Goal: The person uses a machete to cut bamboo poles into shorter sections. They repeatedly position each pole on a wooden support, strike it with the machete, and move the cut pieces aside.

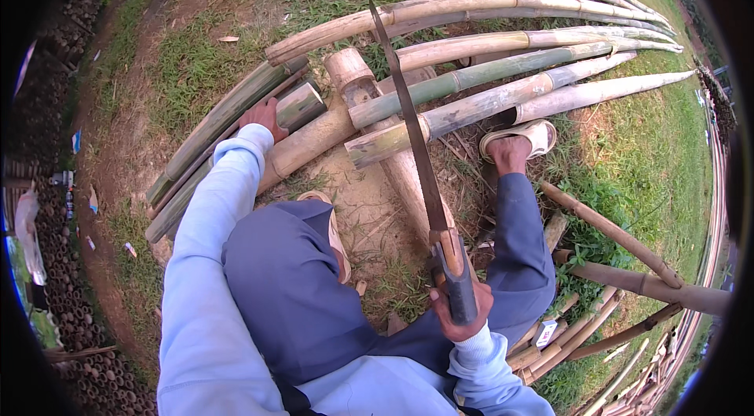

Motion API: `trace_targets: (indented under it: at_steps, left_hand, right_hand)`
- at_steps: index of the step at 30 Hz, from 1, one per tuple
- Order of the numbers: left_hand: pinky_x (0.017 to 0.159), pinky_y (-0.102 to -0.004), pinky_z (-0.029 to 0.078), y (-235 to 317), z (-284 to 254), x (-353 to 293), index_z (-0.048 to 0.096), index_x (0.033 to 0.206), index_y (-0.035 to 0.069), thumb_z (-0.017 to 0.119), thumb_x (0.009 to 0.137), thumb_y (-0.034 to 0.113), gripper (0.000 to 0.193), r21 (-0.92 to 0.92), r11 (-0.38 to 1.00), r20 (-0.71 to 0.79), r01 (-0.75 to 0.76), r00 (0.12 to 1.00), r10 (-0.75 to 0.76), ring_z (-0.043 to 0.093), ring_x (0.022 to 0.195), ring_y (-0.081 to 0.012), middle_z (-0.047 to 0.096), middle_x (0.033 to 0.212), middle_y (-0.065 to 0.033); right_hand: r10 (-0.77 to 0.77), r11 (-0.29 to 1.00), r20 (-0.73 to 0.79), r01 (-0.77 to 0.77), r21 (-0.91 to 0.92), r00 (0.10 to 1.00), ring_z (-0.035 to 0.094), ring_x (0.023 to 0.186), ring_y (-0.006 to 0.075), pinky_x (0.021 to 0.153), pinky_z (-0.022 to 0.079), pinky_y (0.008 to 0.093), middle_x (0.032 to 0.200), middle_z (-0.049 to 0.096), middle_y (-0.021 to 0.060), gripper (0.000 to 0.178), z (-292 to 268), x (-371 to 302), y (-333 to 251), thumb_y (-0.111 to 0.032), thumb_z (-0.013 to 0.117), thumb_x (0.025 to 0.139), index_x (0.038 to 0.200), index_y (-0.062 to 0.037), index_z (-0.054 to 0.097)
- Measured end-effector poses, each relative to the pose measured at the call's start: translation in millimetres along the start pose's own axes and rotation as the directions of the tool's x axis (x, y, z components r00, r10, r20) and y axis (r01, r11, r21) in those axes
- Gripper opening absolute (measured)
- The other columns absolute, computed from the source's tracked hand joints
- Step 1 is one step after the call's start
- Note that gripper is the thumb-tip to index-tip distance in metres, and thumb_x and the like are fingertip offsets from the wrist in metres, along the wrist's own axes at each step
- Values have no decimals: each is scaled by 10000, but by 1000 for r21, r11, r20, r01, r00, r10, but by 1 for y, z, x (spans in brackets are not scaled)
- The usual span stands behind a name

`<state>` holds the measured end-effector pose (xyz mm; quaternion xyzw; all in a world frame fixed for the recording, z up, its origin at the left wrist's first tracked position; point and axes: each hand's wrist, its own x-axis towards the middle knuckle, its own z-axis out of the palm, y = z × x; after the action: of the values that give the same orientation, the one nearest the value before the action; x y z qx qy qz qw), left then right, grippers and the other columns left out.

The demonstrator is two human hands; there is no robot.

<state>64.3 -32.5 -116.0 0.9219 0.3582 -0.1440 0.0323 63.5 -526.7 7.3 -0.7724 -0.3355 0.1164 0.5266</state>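
Observation:
My right hand (465,308) is wrapped round the dark handle of a long hand saw (412,129). The saw's thin, dark blade points away from me, over the bamboo poles; whether it touches any of them I cannot tell. At the left, my left hand (267,118) rests on a cut green bamboo piece (301,106) that lies among other cut lengths, its fingers partly hidden. Two bamboo poles, one green (471,80) and one mottled (463,116), end near the blade, with their cut ends by a thick bamboo support (357,80).
Several long bamboo poles (503,0) fan out to the far right. Crossed bamboo bars (640,286) stand at the right, beside a bundle of poles (577,333) with a small white box (545,333) on it. Stacked bamboo (94,361) lines the left edge. My sandalled foot (518,145) is near the poles.

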Motion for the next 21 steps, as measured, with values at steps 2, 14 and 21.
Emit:
trace_targets:
  at_steps: [2, 14, 21]
  left_hand:
    - [1110, -477, 432, 12, 3, 0, 478, 1452, 111, 802, 813, 432, 786, 118, 992, 10, -54, 999, 53, 536, 1327, -344, 555, 1430, -160]
    - [1043, -458, 471, 70, -26, -27, 559, 1353, 60, 690, 928, 319, 514, -159, 864, -310, -478, 855, 416, 596, 1203, -370, 610, 1312, -163]
    - [994, -456, 524, 203, -53, -50, 592, 1223, 19, 767, 825, 501, 649, -84, 800, -169, -594, 800, 576, 655, 1133, -363, 659, 1226, -193]
  right_hand:
    - [37, 999, 0, -37, -19, 999, 664, 578, 256, 576, 507, 328, 710, 662, 113, 161, 1, -4, 0, -6, 765, 798, 936, 7, 683]
    - [247, 967, -263, -221, 126, 933, 605, 603, 148, 592, 479, 297, 690, 629, 55, 128, -14, -24, -11, -69, 748, 866, 898, 8, 651]
    - [159, 985, -574, -91, 145, 803, 527, 512, 171, 536, 477, 317, 610, 550, 87, 235, -63, -34, -31, -122, 693, 928, 803, 12, 546]
